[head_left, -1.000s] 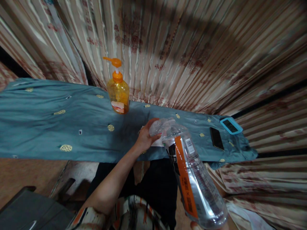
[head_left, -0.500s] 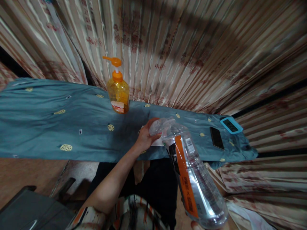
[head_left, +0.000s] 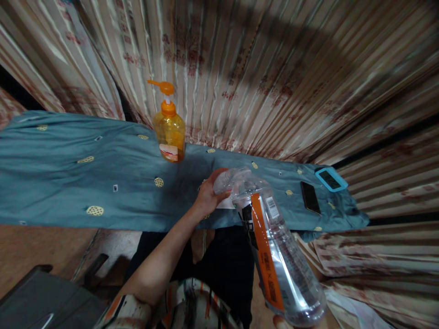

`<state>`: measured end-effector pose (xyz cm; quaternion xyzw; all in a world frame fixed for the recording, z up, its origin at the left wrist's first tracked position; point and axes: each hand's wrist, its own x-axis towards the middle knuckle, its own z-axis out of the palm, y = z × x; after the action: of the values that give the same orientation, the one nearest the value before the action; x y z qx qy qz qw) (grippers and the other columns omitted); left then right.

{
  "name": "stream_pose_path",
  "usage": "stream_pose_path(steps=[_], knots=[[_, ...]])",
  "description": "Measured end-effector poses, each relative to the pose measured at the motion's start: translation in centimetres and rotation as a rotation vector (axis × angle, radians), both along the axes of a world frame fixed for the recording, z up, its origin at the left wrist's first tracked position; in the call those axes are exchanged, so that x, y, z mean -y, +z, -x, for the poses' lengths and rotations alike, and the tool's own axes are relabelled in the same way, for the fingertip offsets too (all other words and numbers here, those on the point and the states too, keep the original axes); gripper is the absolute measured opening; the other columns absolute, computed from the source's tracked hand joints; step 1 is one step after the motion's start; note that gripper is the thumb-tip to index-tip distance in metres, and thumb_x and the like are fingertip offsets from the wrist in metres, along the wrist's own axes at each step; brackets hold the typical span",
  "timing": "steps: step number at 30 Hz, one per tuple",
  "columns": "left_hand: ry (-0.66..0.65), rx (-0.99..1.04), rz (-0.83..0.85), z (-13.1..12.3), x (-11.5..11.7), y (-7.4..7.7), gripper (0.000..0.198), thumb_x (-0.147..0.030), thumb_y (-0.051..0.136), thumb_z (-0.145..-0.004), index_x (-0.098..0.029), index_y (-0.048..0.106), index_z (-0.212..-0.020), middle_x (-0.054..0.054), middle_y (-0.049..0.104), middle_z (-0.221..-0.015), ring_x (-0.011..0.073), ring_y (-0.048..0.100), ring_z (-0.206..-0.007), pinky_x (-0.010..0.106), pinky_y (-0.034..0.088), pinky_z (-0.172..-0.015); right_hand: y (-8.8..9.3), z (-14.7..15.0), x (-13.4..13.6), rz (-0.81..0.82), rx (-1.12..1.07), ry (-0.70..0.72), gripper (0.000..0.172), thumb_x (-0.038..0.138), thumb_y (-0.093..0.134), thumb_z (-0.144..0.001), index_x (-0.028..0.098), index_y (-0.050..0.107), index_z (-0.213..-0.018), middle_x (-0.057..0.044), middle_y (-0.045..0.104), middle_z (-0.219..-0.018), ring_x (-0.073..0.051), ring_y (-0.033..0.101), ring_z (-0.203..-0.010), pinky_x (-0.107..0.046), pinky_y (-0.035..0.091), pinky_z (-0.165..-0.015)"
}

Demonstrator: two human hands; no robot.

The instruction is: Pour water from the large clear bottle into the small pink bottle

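A large clear plastic bottle (head_left: 274, 256) with an orange, black and silver label lies tilted in front of me, its base low and towards me. My right hand (head_left: 281, 322) grips it near the base, mostly hidden behind it. My left hand (head_left: 207, 195) is closed around a small clear plastic container (head_left: 222, 182), whose exact kind I cannot make out. The container meets the bottle's top end, and the overlap hides whether they touch. Below them, a white piece (head_left: 226, 203) shows partly behind the left fingers.
On the table with its blue-green pineapple cloth (head_left: 130, 164), an amber pump bottle (head_left: 169, 130) stands upright at the back. A black phone (head_left: 310, 197) and a blue-framed digital clock (head_left: 331, 179) are at the right. Pleated curtains (head_left: 219, 77) hang behind. A dark chair (head_left: 51, 301) is at lower left.
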<state>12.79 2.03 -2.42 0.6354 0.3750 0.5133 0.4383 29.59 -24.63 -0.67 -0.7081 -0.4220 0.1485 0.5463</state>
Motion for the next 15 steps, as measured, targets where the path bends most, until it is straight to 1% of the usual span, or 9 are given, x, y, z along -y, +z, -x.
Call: stream_pose_path(steps=[6, 9, 12, 15], knots=[[0.004, 0.0, 0.028, -0.04, 0.03, 0.04, 0.057, -0.032, 0.077, -0.076, -0.018, 0.06, -0.128, 0.01, 0.071, -0.126, 0.0259, 0.069, -0.11, 0.037, 0.054, -0.096, -0.03, 0.02, -0.02, -0.004, -0.038, 0.004, 0.046, 0.043, 0.066, -0.094, 0.02, 0.057, -0.133, -0.01, 0.063, -0.134, -0.026, 0.065, -0.114, -0.05, 0.058, -0.094], [0.003, -0.017, 0.033, -0.01, 0.01, 0.0, 0.059, -0.034, 0.077, -0.076, -0.017, 0.059, -0.13, 0.01, 0.072, -0.124, 0.0259, 0.069, -0.108, 0.037, 0.054, -0.095, 0.09, 0.01, -0.17, -0.008, -0.049, 0.006, 0.045, 0.042, 0.066, -0.094, 0.02, 0.058, -0.133, -0.01, 0.063, -0.134, -0.026, 0.066, -0.114, -0.05, 0.058, -0.094], [0.003, -0.029, 0.037, 0.03, -0.01, 0.05, 0.061, -0.033, 0.078, -0.075, -0.017, 0.058, -0.131, 0.01, 0.072, -0.125, 0.026, 0.068, -0.111, 0.036, 0.054, -0.097, 0.25, 0.02, -0.3, -0.013, -0.054, 0.014, 0.044, 0.042, 0.066, -0.095, 0.02, 0.058, -0.132, -0.009, 0.063, -0.133, -0.025, 0.066, -0.113, -0.049, 0.058, -0.094], [0.008, -0.029, 0.036, 0.05, 0.0, 0.14, 0.058, -0.03, 0.078, -0.075, -0.018, 0.059, -0.129, 0.009, 0.071, -0.126, 0.026, 0.068, -0.113, 0.036, 0.053, -0.098, 0.39, 0.07, -0.38, -0.019, -0.055, 0.021, 0.045, 0.043, 0.066, -0.095, 0.02, 0.058, -0.132, -0.009, 0.063, -0.133, -0.025, 0.066, -0.114, -0.049, 0.058, -0.094]])
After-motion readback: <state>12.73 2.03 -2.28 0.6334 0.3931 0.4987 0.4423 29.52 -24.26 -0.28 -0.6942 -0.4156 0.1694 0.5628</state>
